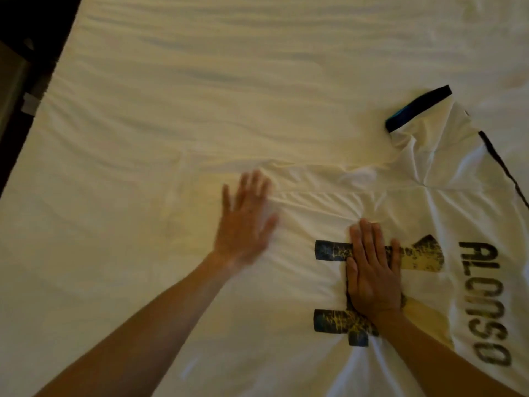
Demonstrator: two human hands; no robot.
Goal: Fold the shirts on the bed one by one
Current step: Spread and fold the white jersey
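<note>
Shirt, white, of smooth synthetic jersey cloth (446, 202), laid back-up on the bed with white, softly rumpled sheet (171, 96), at the right and near side of the view. Dark cracked number print (332, 250) and the lettering "ALONSO" (483, 305) run sideways, so the garment lies crosswise before the person, its dark-trimmed sleeve cuff (418, 107) pointing away.

Right hand (372, 276): fingers straight and together, palm flat on the number print, grasping nothing; it probably serves as an anchor, pinning the cloth so that it does not slide. Radiating creases around the palm suggest downward pressure.

Left hand (246, 222): fingers spread and extended, holding nothing, over the lower part of the shirt; motion blur makes it uncertain whether it touches the cloth, though its pose fits a smoothing stroke toward the hem.

Judged stage: flattening before the first fold. The thin fabric wrinkles readily and is hard to separate by eye from the sheet.
</note>
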